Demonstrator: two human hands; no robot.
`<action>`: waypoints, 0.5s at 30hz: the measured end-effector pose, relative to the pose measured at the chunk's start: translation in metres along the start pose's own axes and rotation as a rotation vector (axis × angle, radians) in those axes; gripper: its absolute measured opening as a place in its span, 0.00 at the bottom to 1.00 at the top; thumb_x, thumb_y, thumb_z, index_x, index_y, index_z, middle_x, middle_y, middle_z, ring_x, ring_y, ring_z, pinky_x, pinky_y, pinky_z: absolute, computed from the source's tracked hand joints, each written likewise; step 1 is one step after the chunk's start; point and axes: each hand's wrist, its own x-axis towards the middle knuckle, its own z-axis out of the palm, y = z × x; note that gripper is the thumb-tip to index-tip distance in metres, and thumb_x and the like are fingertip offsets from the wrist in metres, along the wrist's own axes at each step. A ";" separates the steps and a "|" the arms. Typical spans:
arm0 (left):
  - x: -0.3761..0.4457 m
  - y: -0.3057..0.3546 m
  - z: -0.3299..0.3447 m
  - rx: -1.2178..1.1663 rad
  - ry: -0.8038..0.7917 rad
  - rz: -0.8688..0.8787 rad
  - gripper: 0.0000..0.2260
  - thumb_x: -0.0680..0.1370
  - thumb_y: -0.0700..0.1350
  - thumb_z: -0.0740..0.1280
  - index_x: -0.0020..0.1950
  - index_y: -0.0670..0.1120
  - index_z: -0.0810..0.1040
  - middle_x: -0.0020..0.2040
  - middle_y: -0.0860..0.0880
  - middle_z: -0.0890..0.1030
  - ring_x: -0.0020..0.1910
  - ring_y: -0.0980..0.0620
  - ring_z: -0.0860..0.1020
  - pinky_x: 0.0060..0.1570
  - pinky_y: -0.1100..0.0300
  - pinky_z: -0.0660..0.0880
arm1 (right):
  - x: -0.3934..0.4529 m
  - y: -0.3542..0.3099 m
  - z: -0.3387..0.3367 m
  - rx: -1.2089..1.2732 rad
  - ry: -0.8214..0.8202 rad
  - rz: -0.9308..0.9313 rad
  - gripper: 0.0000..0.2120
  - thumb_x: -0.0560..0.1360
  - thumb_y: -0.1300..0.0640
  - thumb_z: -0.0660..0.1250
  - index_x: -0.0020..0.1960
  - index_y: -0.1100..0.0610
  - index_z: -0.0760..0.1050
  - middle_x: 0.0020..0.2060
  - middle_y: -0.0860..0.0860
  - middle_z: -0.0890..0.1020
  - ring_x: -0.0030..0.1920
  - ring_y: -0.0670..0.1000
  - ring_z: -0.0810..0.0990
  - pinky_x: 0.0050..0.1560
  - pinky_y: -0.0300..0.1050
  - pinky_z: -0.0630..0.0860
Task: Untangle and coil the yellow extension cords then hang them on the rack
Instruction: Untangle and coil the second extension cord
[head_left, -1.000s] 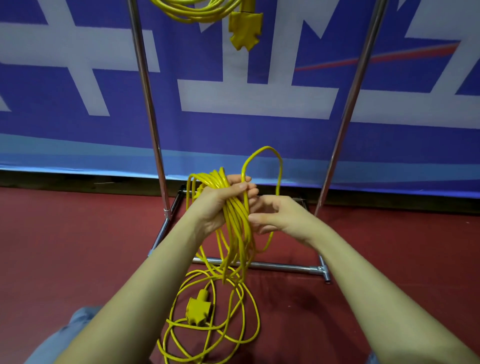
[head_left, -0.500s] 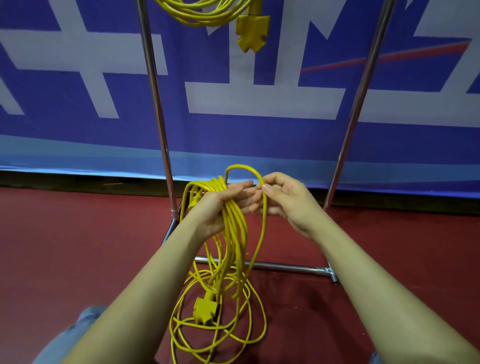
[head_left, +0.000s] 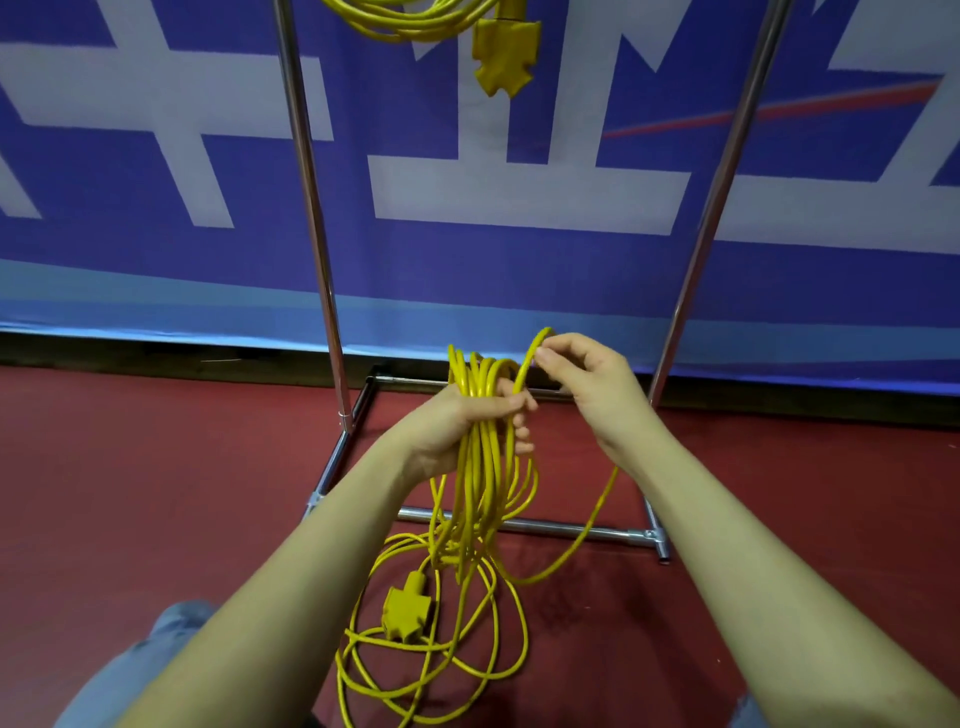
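Fingers of left hand wrapped round bundled loops of yellow extension cord; right hand pinches one strand just above. Rest trails tangled on floor, socket block included.

Rack: two uprights, one left, one right, rising from a base frame on the floor; banner behind it, along the far side.

Hung cord: at the top between the uprights, its socket block dangling on the right of the coil.

Cord bundle: centre, in front of the rack base, gripped in the left hand.

Single strand: just right of the bundle, pinched by the right hand, then dropping right and near to the floor.

Loose loops: on the floor, below the bundle, near side.

Second socket block: lying among those loops, left of centre.

Knee: near left corner.
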 end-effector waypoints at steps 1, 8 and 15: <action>0.001 0.002 0.000 -0.039 0.016 0.037 0.03 0.75 0.37 0.64 0.44 0.38 0.76 0.31 0.48 0.75 0.29 0.54 0.76 0.36 0.59 0.79 | 0.000 0.002 -0.001 0.002 -0.004 0.046 0.08 0.78 0.61 0.63 0.42 0.54 0.75 0.37 0.49 0.78 0.36 0.42 0.74 0.38 0.33 0.70; 0.004 0.022 -0.002 -0.323 0.172 0.232 0.06 0.73 0.40 0.60 0.45 0.40 0.75 0.29 0.52 0.73 0.23 0.60 0.69 0.26 0.68 0.70 | -0.020 0.010 0.011 0.031 -0.518 0.290 0.07 0.78 0.66 0.60 0.44 0.58 0.72 0.37 0.54 0.78 0.37 0.48 0.79 0.42 0.38 0.76; -0.006 0.032 -0.008 -0.392 0.229 0.260 0.09 0.79 0.39 0.57 0.55 0.41 0.74 0.30 0.52 0.74 0.25 0.59 0.73 0.30 0.65 0.76 | -0.019 0.013 0.030 -0.080 -0.403 -0.040 0.12 0.73 0.71 0.67 0.39 0.56 0.71 0.32 0.52 0.76 0.31 0.42 0.76 0.38 0.36 0.75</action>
